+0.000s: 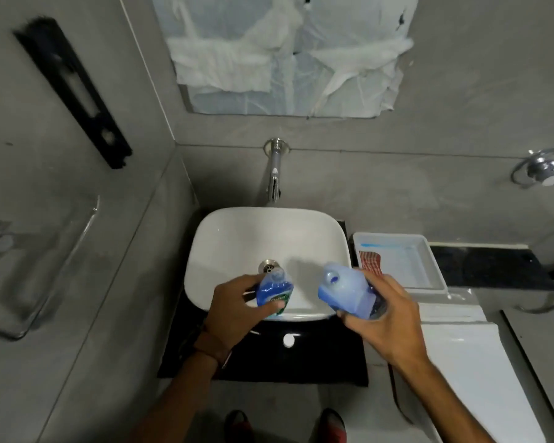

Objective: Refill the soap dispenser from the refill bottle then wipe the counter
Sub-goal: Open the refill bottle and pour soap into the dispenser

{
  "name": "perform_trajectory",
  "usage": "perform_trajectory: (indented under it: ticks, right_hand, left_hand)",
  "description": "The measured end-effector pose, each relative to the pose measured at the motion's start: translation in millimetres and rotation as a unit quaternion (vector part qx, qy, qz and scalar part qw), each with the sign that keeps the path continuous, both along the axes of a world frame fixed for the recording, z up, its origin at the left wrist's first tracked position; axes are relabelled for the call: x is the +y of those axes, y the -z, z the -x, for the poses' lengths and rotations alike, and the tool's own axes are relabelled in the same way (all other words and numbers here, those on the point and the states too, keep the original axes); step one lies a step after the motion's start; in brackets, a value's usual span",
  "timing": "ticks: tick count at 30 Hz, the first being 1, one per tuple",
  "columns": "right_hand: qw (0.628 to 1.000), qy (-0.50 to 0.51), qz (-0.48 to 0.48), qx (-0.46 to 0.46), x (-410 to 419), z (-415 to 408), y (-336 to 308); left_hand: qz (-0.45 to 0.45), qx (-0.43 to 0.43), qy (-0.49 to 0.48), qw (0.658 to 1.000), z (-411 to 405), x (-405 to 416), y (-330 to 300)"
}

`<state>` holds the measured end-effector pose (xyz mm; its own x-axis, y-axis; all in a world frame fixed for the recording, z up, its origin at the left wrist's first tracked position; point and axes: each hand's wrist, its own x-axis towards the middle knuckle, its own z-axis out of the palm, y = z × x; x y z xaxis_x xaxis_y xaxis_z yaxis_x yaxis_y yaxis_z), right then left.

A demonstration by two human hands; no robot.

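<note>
Two hands point(237, 310) point(386, 318), two bottles point(274, 294) point(346, 290)

My left hand point(237, 306) held the soap dispenser point(274, 292), a small clear bottle of blue liquid, open-necked, over the basin's front edge. My right hand point(381, 318) gripped the pale blue refill bottle point(346, 290), tilted with its open mouth toward the dispenser, not touching.

Blk counter point(493, 266) w/ white basin point(237, 238), tray point(429, 260), cap point(288, 340).
</note>
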<state>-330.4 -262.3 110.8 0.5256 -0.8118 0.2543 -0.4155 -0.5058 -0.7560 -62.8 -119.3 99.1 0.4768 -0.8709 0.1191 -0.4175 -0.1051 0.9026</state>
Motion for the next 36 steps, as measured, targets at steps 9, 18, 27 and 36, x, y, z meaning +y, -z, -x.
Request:
perform_trajectory:
  ticks: [9,18,27,36]
  right_hand:
    - [0.971,-0.009,0.224,0.089,-39.6,-47.7,-127.1]
    - [0.921,-0.014,0.353,0.161,-55.8,-55.2,-153.2]
    - [0.903,0.002,0.392,0.173,-59.2,-56.3,-154.1]
    - [0.898,0.004,0.406,0.168,-61.9,-57.0,-154.8]
  left_hand:
    - [0.068,-0.045,0.053,0.995,-9.4,-41.3,-79.1]
    - [0.086,-0.074,0.055,0.992,-7.0,-51.6,-93.7]
    - [0.082,-0.077,0.058,0.992,-6.0,-55.7,-96.8]
    - [0.078,-0.083,0.051,0.992,-5.1,-57.6,-96.9]
